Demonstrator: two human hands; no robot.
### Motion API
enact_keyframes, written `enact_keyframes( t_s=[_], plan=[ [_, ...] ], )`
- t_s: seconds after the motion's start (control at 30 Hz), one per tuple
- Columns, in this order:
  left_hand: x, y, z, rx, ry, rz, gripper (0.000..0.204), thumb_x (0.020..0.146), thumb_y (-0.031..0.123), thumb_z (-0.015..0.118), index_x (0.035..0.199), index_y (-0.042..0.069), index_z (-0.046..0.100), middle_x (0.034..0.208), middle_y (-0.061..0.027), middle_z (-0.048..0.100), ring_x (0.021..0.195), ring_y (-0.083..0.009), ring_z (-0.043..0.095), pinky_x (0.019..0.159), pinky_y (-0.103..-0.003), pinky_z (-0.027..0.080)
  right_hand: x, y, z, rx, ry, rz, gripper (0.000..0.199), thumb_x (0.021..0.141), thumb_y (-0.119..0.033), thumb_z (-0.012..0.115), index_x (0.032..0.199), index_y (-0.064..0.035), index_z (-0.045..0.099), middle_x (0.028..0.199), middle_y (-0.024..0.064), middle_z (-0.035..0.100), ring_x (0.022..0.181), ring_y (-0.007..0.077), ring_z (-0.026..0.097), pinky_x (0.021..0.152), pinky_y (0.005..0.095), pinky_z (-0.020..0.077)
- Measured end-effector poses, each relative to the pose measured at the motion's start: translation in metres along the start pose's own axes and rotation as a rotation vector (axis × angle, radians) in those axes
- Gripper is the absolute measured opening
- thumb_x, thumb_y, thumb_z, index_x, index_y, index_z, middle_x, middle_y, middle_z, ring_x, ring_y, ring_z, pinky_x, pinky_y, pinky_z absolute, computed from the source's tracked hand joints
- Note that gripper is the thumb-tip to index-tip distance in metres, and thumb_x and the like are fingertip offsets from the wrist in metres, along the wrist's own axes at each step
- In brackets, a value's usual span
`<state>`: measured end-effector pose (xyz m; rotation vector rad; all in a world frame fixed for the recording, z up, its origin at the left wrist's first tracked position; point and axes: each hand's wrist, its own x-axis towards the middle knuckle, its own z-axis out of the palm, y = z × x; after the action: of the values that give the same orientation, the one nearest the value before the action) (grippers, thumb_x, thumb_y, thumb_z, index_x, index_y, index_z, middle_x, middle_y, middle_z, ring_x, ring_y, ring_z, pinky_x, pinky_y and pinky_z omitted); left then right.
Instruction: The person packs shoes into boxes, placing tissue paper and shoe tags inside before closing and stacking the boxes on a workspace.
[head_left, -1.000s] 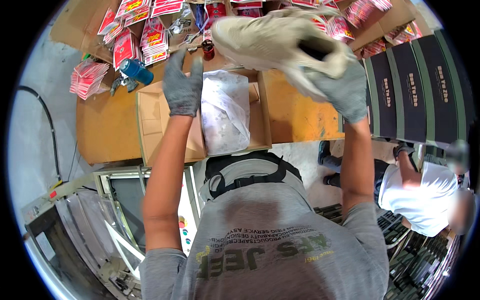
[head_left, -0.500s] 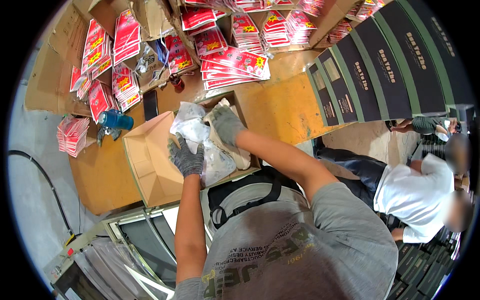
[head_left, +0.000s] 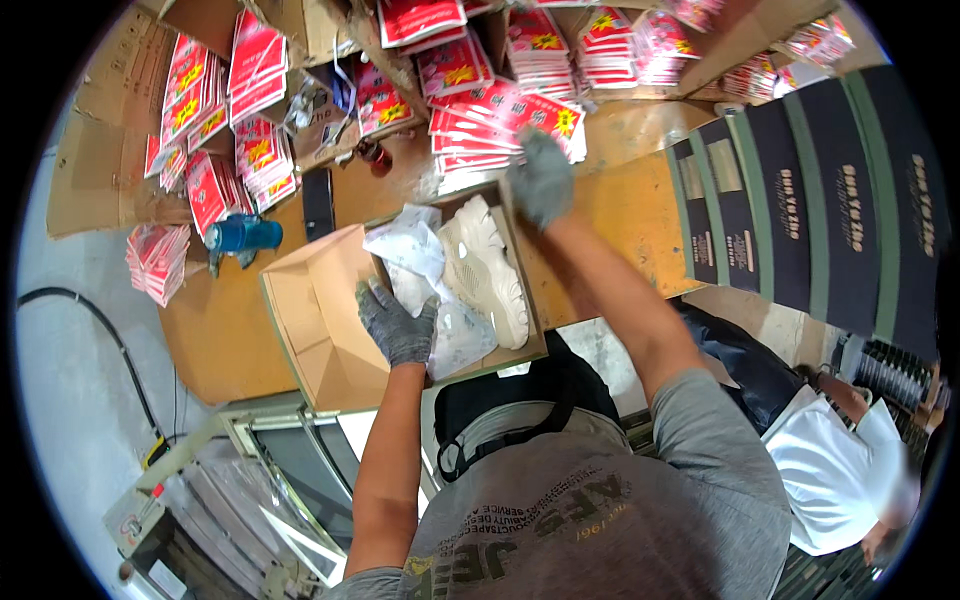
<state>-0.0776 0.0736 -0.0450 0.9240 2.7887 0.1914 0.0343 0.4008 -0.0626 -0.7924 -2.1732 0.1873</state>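
"Head view: what's changed?"
"I see the beige shoe [head_left: 484, 268] in the open box [head_left: 322, 300]; the right hand [head_left: 541, 180] has left it, so it lies unheld."
"Grips?"
"Left hand [head_left: 397, 324]: fingers apart on white wrapping [head_left: 412, 243] beside it. Right: blurred near red packets [head_left: 478, 125]; I can't tell."

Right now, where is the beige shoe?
In the head view, the beige shoe lies in the open box, along its right side, just right of the white wrap.

Yellow-brown table [head_left: 215, 345] bearing an open shoebox [head_left: 325, 325], fanned red packets [head_left: 485, 115], black phone [head_left: 318, 203]
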Motion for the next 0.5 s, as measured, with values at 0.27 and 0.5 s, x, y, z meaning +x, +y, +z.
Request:
enact_keyframes(
  t_s=[0.27, 0.5],
  plan=[
    [0.007, -0.003, 0.005, -0.045, 0.030, 0.015, 0.111, 0.074, 0.056, 0.080, 0.152, -0.005, 0.029, 0.158, -0.0315, 0.028, 0.147, -0.0461, 0.027, 0.121, -0.055, 0.020, 0.034, 0.103, 0.053, -0.453, -0.744, -0.090, 0.027, 0.090, -0.026, 0.059, 0.104, -0.0053, 0.069, 0.104, 0.0189, 0.071, 0.097, 0.0353, 0.069, 0.089, 0.0464, 0.0541],
    [0.001, -0.001, 0.002, -0.047, 0.060, -0.008, 0.110, 0.075, 0.058, 0.079, 0.152, -0.004, 0.031, 0.157, -0.0315, 0.029, 0.147, -0.0467, 0.028, 0.121, -0.054, 0.021, 0.052, 0.077, -0.039, -0.294, -0.425, -0.204, 0.015, 0.090, -0.017, 0.059, 0.100, -0.0077, 0.066, 0.099, 0.0140, 0.072, 0.089, 0.0332, 0.070, 0.077, 0.0450, 0.0564]
  ],
)
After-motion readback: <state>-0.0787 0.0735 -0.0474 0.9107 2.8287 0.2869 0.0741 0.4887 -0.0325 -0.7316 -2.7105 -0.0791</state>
